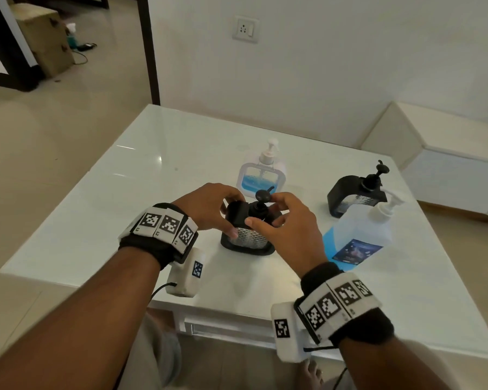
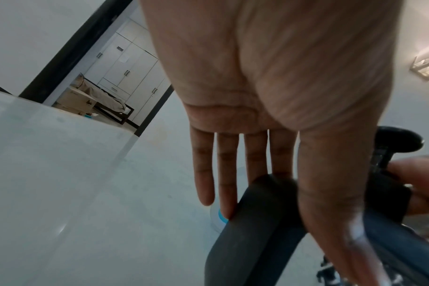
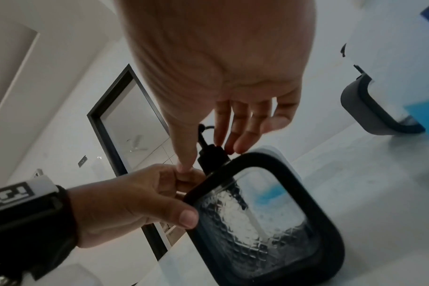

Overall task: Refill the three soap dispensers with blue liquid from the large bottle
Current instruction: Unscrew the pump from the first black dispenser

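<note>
A glossy white table (image 1: 158,175) stands by a white wall (image 1: 335,66). The left hand (image 1: 209,206) grips the black dispenser (image 1: 247,235); the right hand (image 1: 288,223) pinches its pump (image 1: 261,205).

A wall socket (image 1: 245,29); cardboard boxes (image 1: 44,40) beyond the doorway.

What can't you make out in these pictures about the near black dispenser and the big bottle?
- Near dispenser fill level: patterned glass, both hands cover it in the head view.
- Its pump collar: blurred in the right wrist view, so whether it is loosened is unclear.
- Big bottle label: too small to read.
</note>
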The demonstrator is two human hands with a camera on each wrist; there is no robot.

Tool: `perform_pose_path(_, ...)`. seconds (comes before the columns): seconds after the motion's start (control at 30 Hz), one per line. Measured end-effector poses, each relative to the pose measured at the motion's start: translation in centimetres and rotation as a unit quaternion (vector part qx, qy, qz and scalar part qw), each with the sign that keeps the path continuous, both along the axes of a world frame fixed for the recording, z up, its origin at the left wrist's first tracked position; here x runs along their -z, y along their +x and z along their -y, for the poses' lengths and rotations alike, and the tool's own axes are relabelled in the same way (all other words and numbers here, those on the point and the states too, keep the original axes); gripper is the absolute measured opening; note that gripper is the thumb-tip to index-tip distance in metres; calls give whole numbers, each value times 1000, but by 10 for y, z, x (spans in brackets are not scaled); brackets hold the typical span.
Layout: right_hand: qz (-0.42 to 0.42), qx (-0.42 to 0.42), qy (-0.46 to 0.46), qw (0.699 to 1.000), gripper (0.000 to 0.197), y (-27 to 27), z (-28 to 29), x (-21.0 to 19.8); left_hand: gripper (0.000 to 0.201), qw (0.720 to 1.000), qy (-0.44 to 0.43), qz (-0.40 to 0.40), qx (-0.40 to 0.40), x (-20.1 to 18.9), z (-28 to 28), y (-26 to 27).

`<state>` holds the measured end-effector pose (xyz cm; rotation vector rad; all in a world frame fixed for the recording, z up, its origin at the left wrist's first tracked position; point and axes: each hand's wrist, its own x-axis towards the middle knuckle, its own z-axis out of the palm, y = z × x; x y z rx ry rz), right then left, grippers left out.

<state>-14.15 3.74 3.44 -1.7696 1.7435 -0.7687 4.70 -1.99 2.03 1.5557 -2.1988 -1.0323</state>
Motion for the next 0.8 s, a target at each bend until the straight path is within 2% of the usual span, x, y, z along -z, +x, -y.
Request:
perform_pose_path(0.17, -18, 44, -22, 999, 50, 3, 6, 4, 63, 1000, -13, -1, 2, 3, -4, -4)
perform_pose_path(0.47, -2, -36, -20, 999, 48, -11, 10, 4, 69, 1000, -16, -3, -11, 5, -5, -7)
perform_pose_path(0.57, 15, -11, -28, 999, 56, -10, 8, 13, 69, 1000, -21, -15, -11, 4, -6, -9)
perform_pose_path(0.67, 29, 15, -38, 999, 50, -7, 11, 17, 67, 1000, -23, -17, -7, 4, -7, -10)
perform_pose_path(0.8, 65, -36, -35, 997, 47, -13, 18, 18, 68, 999, -21, -22, -13, 4, -6, -6)
